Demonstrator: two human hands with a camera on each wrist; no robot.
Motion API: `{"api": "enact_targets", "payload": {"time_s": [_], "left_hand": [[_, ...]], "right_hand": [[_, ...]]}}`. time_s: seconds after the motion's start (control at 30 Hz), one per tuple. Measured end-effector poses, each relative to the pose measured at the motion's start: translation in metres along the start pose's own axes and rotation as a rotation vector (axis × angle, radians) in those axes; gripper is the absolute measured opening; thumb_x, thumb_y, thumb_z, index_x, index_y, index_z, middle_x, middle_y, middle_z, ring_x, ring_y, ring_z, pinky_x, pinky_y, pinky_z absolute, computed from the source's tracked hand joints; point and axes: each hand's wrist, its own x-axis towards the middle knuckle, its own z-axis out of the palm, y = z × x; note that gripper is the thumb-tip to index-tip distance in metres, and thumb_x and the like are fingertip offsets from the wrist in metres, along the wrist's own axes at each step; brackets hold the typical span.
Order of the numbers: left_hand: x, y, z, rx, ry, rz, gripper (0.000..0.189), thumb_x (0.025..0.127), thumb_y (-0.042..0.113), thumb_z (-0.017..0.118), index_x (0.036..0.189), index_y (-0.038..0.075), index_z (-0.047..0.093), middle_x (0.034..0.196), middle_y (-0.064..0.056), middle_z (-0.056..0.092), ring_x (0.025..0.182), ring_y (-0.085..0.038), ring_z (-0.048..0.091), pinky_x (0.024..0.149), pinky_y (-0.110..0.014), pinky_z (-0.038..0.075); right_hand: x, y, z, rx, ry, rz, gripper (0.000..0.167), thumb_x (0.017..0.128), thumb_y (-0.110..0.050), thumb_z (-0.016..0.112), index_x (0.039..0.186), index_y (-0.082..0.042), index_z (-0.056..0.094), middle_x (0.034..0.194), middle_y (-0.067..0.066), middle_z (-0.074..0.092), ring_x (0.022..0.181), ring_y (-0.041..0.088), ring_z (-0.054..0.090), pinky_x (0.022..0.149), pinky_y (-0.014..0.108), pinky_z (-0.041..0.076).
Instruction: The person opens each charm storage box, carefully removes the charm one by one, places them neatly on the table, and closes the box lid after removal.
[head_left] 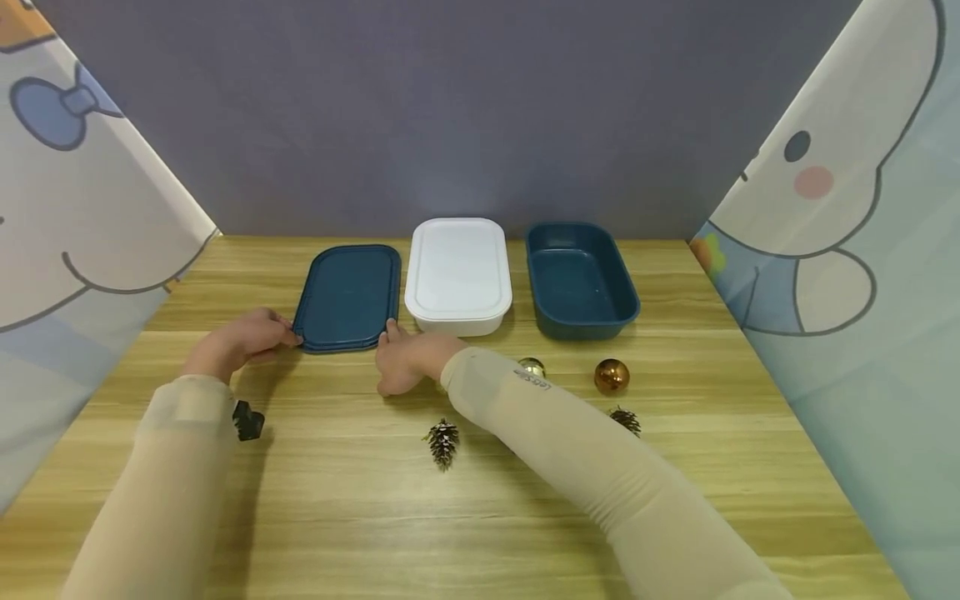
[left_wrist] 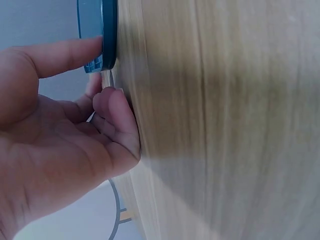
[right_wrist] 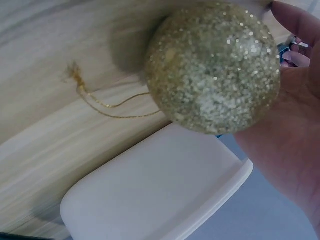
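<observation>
A dark blue lid (head_left: 348, 296) lies flat on the table at left. My left hand (head_left: 251, 337) pinches its near left corner; the left wrist view shows the thumb on the edge of the lid (left_wrist: 109, 35) and the other fingers curled close to the tabletop. At the near right corner, fingertips of my right hand (head_left: 408, 360) touch the lid's edge, with the thumb spread away from it. Beneath the right wrist, partly hidden by the sleeve, sits a gold glitter ball (right_wrist: 215, 70) with a gold string loop.
Right of the lid stands a white box (head_left: 459, 271) with its white lid on, then an open blue box (head_left: 581, 279). A shiny copper ball (head_left: 612, 377) and two pine cones, one (head_left: 442, 443) near the middle, lie nearer; the right sleeve partly covers the other (head_left: 626, 421).
</observation>
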Motion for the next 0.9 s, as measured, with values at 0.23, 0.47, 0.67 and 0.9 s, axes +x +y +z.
{"api": "enact_targets", "payload": {"time_s": [0.23,0.47,0.67,0.9], "left_hand": [[0.000,0.006,0.000,0.012,0.046,-0.016,0.025,0.107,0.011,0.050,0.111,-0.011,0.060,0.075,0.000,0.053,0.053,-0.006,0.037,0.056,-0.025,0.042],[0.000,0.006,-0.003,-0.113,0.022,-0.040,0.020,0.112,0.017,0.038,0.104,0.002,0.049,0.059,0.011,0.038,0.055,-0.007,0.037,0.060,-0.025,0.042],[-0.007,0.006,-0.008,-0.189,0.049,-0.008,0.039,0.117,0.025,0.036,0.133,-0.009,0.047,0.090,0.006,0.056,0.081,-0.006,0.058,0.079,-0.023,0.055],[-0.018,0.012,-0.004,-0.396,0.206,0.076,0.054,0.115,0.014,0.042,0.159,-0.013,0.029,0.096,0.012,0.060,0.085,0.001,0.066,0.089,-0.020,0.061]], "right_hand": [[0.000,-0.001,0.001,0.028,-0.002,-0.001,0.085,0.113,-0.050,0.039,0.169,-0.007,-0.009,0.177,0.012,-0.023,0.167,0.022,-0.014,0.136,0.032,0.005],[0.000,-0.002,0.001,0.026,0.001,-0.002,0.085,0.114,-0.051,0.040,0.170,-0.008,-0.007,0.177,0.012,-0.022,0.167,0.022,-0.014,0.137,0.032,0.007],[-0.002,0.002,0.001,0.042,0.006,-0.008,0.085,0.113,-0.051,0.041,0.170,-0.009,-0.006,0.178,0.011,-0.020,0.167,0.020,-0.014,0.137,0.032,0.009],[0.000,-0.001,-0.002,0.032,0.024,-0.059,0.078,0.113,-0.051,0.039,0.171,-0.011,0.006,0.181,0.008,-0.007,0.168,0.022,-0.011,0.136,0.033,0.017]]}}
